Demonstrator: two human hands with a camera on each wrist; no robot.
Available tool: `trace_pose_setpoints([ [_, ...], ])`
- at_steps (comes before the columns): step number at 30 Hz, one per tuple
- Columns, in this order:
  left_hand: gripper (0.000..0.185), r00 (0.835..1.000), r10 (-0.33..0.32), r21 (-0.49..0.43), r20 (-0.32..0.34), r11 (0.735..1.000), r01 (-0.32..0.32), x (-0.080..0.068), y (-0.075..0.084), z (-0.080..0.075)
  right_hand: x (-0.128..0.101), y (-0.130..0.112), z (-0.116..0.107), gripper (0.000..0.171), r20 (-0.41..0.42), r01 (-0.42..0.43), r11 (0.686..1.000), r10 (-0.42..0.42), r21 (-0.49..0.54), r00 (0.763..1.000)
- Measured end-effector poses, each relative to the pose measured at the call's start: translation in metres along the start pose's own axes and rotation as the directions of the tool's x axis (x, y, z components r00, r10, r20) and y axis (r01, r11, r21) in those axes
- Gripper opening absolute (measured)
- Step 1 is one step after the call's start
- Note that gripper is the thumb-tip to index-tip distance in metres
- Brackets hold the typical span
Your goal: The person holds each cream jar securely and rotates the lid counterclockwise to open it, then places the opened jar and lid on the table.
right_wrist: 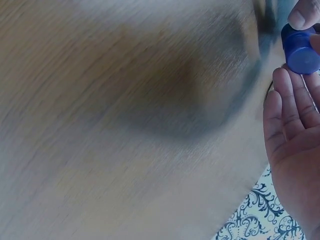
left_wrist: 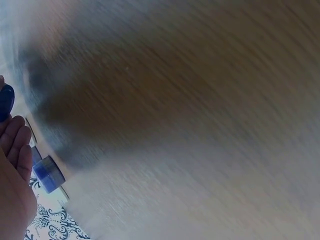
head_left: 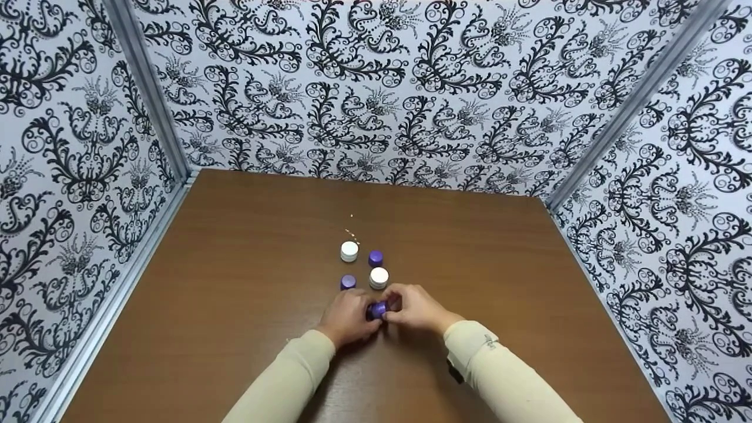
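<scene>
A small purple jar (head_left: 378, 309) sits between both hands, low over the near middle of the brown counter (head_left: 235, 305). In the head view it lies on its side, its short axis running roughly left to right between the two hands; which end faces which hand cannot be told there. In the right wrist view the purple jar (right_wrist: 300, 50) shows one flat round face toward the camera, with a fingertip (right_wrist: 303, 17) pressed on its upper edge.

The left hand (head_left: 346, 320) has its fingers curled round the jar's left side, so its grip is closed on the jar. The right hand (head_left: 414, 306) pinches the jar's right side with fingers and thumb, its grip likewise closed on it. Both forearms wear cream sleeves (head_left: 499, 370).

Just beyond the hands four more pieces stand upright on the counter in a loose square: a purple cap (head_left: 348, 282) nearest the left hand, a white jar (head_left: 379, 277) just beside the right hand's knuckles, a second purple cap (head_left: 375, 258) behind it, and a second white jar (head_left: 349, 251) at the back left. They stand near one another without touching.

Walls papered in black-and-white scrollwork (head_left: 411, 88) close the counter on three sides.
</scene>
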State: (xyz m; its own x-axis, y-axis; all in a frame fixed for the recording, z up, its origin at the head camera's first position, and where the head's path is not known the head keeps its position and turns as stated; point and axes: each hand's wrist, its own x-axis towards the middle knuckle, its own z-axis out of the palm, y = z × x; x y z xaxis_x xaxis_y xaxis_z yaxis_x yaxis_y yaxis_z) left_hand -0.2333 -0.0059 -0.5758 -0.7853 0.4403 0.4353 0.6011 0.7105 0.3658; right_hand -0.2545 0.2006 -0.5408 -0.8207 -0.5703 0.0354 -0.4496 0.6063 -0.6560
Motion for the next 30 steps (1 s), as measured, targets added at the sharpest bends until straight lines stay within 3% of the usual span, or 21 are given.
trace_pose_setpoints([
  [19, 0.028, 1.000, 0.017, -0.015, 0.003, 1.000, -0.017, 0.0009, 0.0018, -0.0015, -0.0013, -0.0018, 0.0006, 0.018, 0.002, -0.033, 0.999, 0.033, -0.019, 0.999],
  [30, 0.028, 1.000, -0.013, -0.008, 0.018, 1.000, 0.013, 0.0004, -0.0001, -0.0020, -0.0015, 0.0000, -0.0008, 0.021, -0.025, 0.002, 1.000, -0.003, -0.021, 1.000],
])
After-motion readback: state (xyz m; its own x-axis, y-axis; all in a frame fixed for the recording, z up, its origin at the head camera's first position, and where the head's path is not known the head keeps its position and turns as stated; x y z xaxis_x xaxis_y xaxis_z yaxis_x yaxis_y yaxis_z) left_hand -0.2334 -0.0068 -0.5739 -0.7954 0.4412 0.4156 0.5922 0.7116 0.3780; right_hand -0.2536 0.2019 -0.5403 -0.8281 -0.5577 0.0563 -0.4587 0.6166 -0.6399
